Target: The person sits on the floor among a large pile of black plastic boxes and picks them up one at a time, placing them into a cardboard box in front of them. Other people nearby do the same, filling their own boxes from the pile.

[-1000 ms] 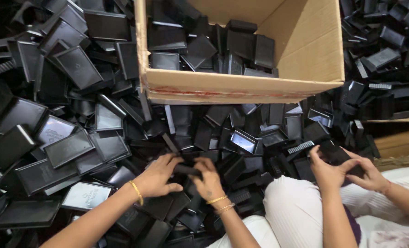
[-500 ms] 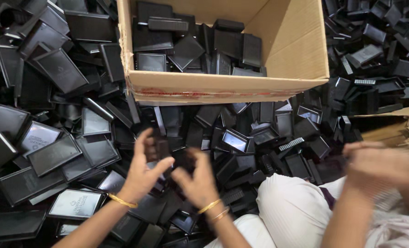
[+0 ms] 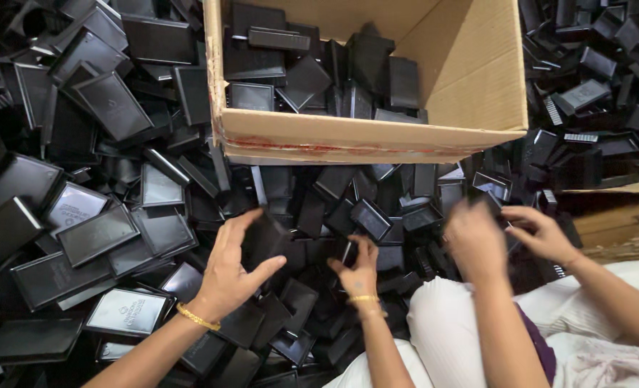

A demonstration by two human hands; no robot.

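A person's left hand (image 3: 233, 269), wearing a gold bangle, is gripping a black plastic case (image 3: 263, 241) between thumb and curled fingers, holding it just above a deep heap of identical black cases (image 3: 97, 237) that is spreading across the whole floor around the worker. The right hand (image 3: 359, 269), also wearing bangles, is reaching into the heap close by, its fingers closing around a small black piece (image 3: 347, 251) near the middle of the pile. Directly beyond both hands, an open cardboard box (image 3: 470, 79) is sitting on the heap, partly filled along its left side with more of the same black cases. To the right, a second person in white clothing is working with both hands (image 3: 510, 233), which are blurring with motion over the cases; whether those hands are holding anything cannot be told. A flattened piece of cardboard (image 3: 614, 219) is lying at the right edge, just beside that second worker's arm
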